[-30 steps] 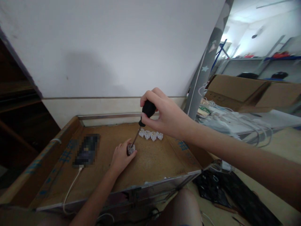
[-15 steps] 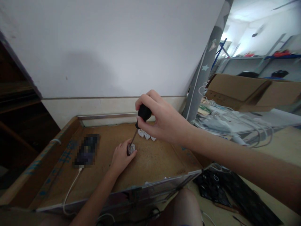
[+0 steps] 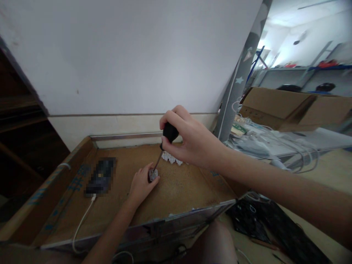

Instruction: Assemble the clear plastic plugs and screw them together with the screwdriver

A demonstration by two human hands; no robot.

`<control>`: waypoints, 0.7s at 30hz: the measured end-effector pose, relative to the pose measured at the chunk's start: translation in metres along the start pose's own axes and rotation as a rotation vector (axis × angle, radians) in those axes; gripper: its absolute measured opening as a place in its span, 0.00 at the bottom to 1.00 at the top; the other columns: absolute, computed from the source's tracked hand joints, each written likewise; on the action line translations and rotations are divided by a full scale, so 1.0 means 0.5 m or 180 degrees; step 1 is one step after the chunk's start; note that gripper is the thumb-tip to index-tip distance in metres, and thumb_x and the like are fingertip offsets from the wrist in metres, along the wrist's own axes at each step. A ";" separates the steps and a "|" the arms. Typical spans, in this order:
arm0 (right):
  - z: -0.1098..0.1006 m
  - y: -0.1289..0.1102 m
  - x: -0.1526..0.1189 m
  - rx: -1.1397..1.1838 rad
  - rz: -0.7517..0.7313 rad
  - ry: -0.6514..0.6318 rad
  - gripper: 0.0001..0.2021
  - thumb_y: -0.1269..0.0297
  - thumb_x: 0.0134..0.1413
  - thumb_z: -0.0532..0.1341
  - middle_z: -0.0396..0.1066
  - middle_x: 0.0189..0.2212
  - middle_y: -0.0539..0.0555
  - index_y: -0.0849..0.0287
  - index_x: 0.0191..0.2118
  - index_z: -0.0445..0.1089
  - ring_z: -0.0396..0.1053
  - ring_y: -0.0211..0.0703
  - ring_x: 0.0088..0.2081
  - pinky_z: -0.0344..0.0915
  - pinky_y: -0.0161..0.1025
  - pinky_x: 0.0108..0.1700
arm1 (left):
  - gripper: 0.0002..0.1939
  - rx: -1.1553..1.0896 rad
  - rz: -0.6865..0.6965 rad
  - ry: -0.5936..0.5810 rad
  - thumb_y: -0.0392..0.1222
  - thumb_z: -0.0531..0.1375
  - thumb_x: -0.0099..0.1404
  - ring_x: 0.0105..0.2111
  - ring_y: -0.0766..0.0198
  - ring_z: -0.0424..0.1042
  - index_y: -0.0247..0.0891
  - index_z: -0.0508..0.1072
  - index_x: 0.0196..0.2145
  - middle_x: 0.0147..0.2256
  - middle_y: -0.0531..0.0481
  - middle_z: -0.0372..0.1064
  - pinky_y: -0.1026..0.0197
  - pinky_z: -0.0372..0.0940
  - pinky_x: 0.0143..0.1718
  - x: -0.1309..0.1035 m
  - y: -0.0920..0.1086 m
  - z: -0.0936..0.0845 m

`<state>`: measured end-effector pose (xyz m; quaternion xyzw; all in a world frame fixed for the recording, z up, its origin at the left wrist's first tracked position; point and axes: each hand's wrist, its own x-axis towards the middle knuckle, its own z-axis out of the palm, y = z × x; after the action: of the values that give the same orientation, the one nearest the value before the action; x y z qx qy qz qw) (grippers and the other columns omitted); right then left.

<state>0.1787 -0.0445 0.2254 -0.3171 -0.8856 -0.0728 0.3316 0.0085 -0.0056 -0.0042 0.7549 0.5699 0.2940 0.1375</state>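
My right hand [image 3: 184,134] grips the black handle of a screwdriver [image 3: 169,132], its thin shaft slanting down to the left. The tip meets a small clear-and-dark round part [image 3: 153,175], though the exact contact point is too small to make out. On the cardboard surface, my left hand [image 3: 143,183] is closed around that part, thumb on the near side and fingers on the far side. Behind it, partly hidden by my right hand, lies a row of white, translucent small pieces [image 3: 172,158].
A blurred-out phone [image 3: 101,176] with a white cable [image 3: 82,223] lies on the cardboard-lined tray [image 3: 187,190] at left. Behind stands a pale wall [image 3: 143,58]. To the right are a cardboard box [image 3: 277,104], tangled cables, plastic bags and a grey post [image 3: 233,84].
The screwdriver and my right hand have shifted very slightly to the right. My left hand still holds the small part in the same place.
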 end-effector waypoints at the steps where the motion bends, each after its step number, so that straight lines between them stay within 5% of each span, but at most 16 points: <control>1: 0.000 0.000 0.000 -0.0006 -0.0015 -0.0008 0.09 0.74 0.49 0.54 0.57 0.37 0.54 0.60 0.38 0.60 0.59 0.39 0.35 0.59 0.38 0.37 | 0.26 -0.0003 0.0021 0.0004 0.47 0.57 0.59 0.46 0.51 0.67 0.37 0.61 0.55 0.46 0.43 0.69 0.51 0.61 0.46 0.000 0.000 0.000; 21: 0.003 -0.011 -0.001 0.0009 0.0007 0.0010 0.10 0.74 0.51 0.54 0.58 0.37 0.54 0.60 0.40 0.59 0.58 0.38 0.35 0.58 0.36 0.36 | 0.26 0.0055 0.0076 0.0044 0.49 0.57 0.60 0.46 0.52 0.68 0.39 0.61 0.54 0.45 0.43 0.70 0.51 0.62 0.46 0.000 -0.007 0.004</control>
<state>0.1749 -0.0487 0.2241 -0.3174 -0.8848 -0.0717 0.3336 0.0068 -0.0043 -0.0077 0.7608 0.5642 0.2959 0.1235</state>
